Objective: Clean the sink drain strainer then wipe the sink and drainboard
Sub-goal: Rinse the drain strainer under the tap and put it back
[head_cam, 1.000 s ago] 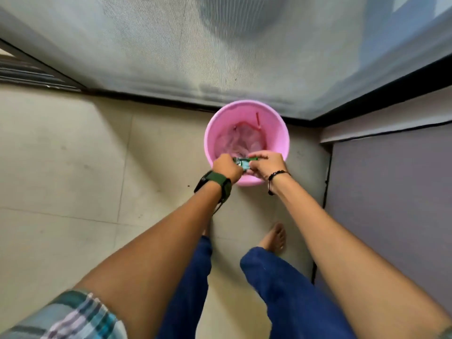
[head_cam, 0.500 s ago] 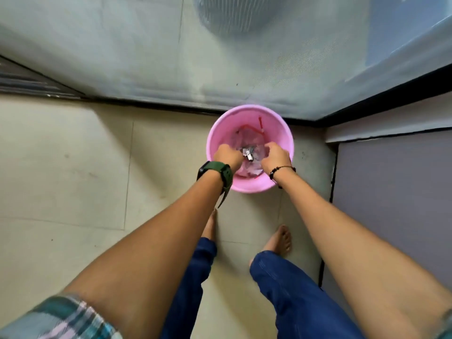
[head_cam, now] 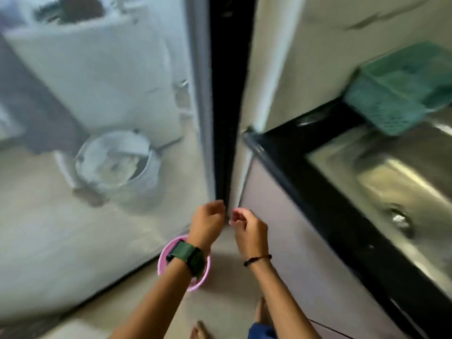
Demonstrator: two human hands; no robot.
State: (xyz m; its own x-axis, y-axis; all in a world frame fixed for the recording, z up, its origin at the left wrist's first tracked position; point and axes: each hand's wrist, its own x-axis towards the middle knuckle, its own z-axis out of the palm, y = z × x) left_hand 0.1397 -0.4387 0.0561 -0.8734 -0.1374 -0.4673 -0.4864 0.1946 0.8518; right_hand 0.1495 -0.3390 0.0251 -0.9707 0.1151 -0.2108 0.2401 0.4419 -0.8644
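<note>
- Head view, blurred by motion: both hands are raised in front of the body, above a round pink plastic bucket (head_cam: 200,282) standing on the floor.
- Left hand (head_cam: 208,222), wearing a green-strapped watch, is seen with fingers loosely curled; nothing is visible in it.
- Right hand (head_cam: 247,227), with a dark cord bracelet at the wrist, is likewise loosely curled, apparently released; whether a small item is pinched cannot be told.
- Stainless steel sink basin (head_cam: 391,182) is set in a black worktop (head_cam: 330,211) to the right; its drain opening (head_cam: 400,217) is visible, but whether the strainer sits in it cannot be told.
- Green plastic mesh basket (head_cam: 401,91) rests at the far end of the sink.
- Judgement: the strainer stage cannot be confirmed as finished; no cloth is in hand, so wiping of the sink and drainboard is taken as not yet begun.
</note>
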